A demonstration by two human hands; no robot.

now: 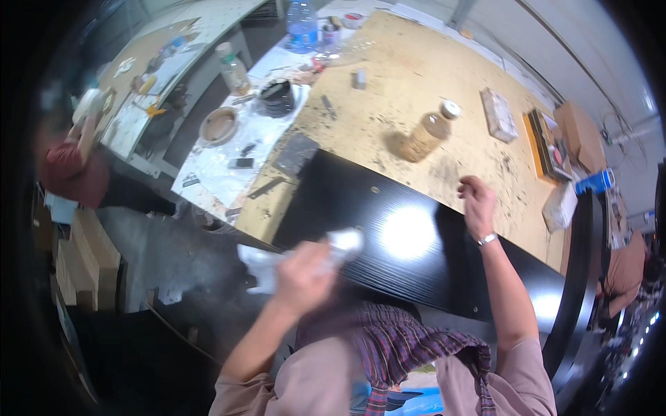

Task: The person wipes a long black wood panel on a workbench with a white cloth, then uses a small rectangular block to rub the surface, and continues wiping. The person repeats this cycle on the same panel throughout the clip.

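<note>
The broad tan worktable takes up most of the space ahead of the person, and along its near side lies the long black panel, its glossy, grained face up and catching a bright patch of light near the middle. The step in hand looks like wiping that face, with the work now toward the panel's left part, by its near edge. The next move seems to call for keeping the cloth flat and the pressure even along the grain, with care at the edge, where loose folds could catch. Beyond the panel, a clear bottle with a white cap and yellowish contents is on the tabletop, near enough to be knocked by a long reach. The crumpled white cloth is bunched in the left hand, whose fingers are closed around it; one end shows over the panel and the other hangs out on the far side of the hand, though blur hides the exact finger placement. The right hand, at the panel's far edge, is loosely curled and appears to hold nothing; whether it touches the surface cannot be told. Smallest, a gray block sits farther back, well apart from both hands.
</note>
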